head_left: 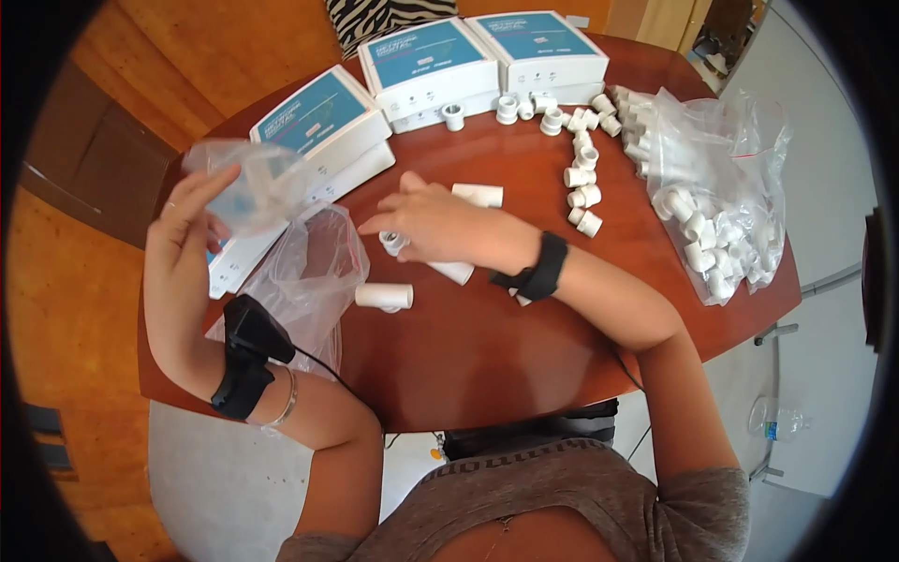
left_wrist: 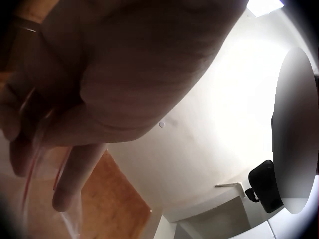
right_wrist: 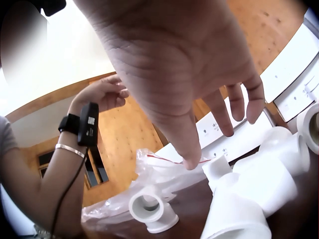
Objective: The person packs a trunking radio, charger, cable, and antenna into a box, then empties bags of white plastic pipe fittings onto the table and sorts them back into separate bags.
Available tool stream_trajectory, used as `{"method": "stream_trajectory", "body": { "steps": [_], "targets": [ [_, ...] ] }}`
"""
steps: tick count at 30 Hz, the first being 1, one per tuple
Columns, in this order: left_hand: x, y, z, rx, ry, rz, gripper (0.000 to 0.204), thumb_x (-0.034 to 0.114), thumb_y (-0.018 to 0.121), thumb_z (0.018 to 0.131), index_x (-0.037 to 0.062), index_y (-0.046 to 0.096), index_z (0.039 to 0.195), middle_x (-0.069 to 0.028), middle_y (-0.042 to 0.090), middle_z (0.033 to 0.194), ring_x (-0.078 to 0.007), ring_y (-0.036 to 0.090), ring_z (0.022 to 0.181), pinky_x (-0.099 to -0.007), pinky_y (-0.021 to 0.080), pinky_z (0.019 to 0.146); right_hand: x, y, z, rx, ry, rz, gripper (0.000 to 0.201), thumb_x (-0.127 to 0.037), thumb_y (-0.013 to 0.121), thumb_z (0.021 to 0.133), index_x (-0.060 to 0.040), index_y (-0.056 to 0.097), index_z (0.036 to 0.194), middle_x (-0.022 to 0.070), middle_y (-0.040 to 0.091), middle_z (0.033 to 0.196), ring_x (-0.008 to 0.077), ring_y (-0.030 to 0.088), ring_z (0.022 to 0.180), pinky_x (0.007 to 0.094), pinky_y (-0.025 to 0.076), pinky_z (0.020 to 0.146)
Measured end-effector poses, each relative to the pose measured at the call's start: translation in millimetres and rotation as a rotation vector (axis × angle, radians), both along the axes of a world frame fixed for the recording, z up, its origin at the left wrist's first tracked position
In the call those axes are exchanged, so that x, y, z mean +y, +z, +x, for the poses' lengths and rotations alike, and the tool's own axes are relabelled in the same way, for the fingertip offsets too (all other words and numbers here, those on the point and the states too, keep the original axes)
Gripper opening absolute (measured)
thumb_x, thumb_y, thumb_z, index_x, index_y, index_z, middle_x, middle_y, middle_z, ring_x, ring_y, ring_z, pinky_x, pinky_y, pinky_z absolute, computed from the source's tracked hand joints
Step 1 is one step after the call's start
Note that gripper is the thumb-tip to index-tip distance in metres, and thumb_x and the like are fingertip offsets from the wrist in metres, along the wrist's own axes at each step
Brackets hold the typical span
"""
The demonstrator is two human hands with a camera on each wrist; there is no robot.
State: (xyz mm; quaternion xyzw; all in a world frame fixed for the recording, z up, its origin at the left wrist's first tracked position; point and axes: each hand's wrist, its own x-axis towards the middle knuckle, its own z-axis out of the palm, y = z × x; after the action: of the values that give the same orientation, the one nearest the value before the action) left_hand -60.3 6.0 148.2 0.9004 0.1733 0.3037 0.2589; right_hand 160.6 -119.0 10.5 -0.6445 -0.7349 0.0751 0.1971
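My left hand (head_left: 183,234) is raised at the left and pinches a clear plastic bag (head_left: 260,192). In the left wrist view the bag's red-lined edge (left_wrist: 31,179) runs between the fingers. My right hand (head_left: 445,225) is over white plastic pipe fittings at the middle of the table, its fingers loosely extended and holding nothing in the right wrist view. A fitting (head_left: 393,242) lies below its fingertips, and a white pipe piece (head_left: 382,296) lies nearer me. Another white piece (head_left: 479,195) shows beyond the hand. A tee fitting (right_wrist: 152,209) stands close by in the right wrist view.
A second clear bag (head_left: 314,267) lies crumpled at the left of the table (head_left: 487,356). Blue-and-white boxes (head_left: 426,66) line the back. Several white fittings (head_left: 581,176) form a row toward the right, beside a bag of fittings (head_left: 721,225).
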Motion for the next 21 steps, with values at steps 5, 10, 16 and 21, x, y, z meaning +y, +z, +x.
{"method": "stream_trajectory", "body": {
  "steps": [5,10,16,21],
  "targets": [
    [-14,-9,14,0.092,0.028,-0.159,0.056,-0.011,0.037,0.083,0.0068,0.050,0.134,-0.0099,0.053,0.126,-0.0103,0.050,0.074,-0.0234,0.046,0.070,15,-6,1,-0.027,0.011,0.028,0.014,-0.007,0.067,0.071,-0.0102,0.069,0.084,0.0039,0.065,0.082,0.0247,0.050,0.096,0.0418,0.043,0.071],
    [-15,-11,29,0.150,0.051,-0.213,0.052,-0.008,0.037,0.084,0.0052,0.049,0.133,-0.0101,0.052,0.131,-0.0096,0.054,0.084,-0.0235,0.049,0.070,0,26,-2,0.129,-0.056,0.322,0.013,0.000,0.062,0.074,-0.0053,0.064,0.086,0.0113,0.062,0.082,0.0320,0.059,0.080,0.0402,0.047,0.069],
    [-34,-10,61,0.145,-0.148,-0.162,0.049,-0.008,0.040,0.085,0.0041,0.049,0.132,-0.0121,0.063,0.112,-0.0108,0.055,0.076,-0.0230,0.046,0.063,-35,97,4,0.833,0.289,0.355,0.021,-0.002,0.061,0.080,-0.0030,0.059,0.101,0.0137,0.063,0.093,0.0326,0.060,0.088,0.0391,0.048,0.076],
    [-49,-15,96,0.231,-0.178,-0.298,0.047,-0.003,0.045,0.086,0.0002,0.047,0.133,-0.0136,0.064,0.105,-0.0121,0.057,0.070,-0.0244,0.047,0.066,-40,85,30,0.171,-0.203,0.601,0.021,-0.005,0.065,0.077,-0.0025,0.061,0.097,0.0124,0.065,0.091,0.0321,0.057,0.091,0.0393,0.046,0.081]
  ]
}}
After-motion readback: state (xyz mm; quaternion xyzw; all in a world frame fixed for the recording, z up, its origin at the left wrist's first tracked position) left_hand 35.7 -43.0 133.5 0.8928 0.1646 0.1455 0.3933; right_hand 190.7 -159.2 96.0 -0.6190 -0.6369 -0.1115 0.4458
